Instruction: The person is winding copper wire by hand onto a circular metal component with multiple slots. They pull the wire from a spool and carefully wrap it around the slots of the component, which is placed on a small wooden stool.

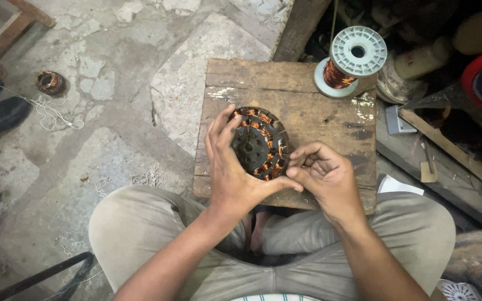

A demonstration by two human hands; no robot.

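Your left hand [235, 170] fingers are wrapped over the round stator [259, 142], holding it tilted on edge on the wooden tabletop [330, 120]. Your right hand [323, 174] sits just right of it, fingers pinched at its lower rim windings. The wire spool [350, 62] is well beyond, upper right.

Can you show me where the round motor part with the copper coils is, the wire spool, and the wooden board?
Stator [255, 146], head view, dark centre plate.
Spool [358, 51], head view, white top flange.
Board [285, 83], head view, bare upper surface.
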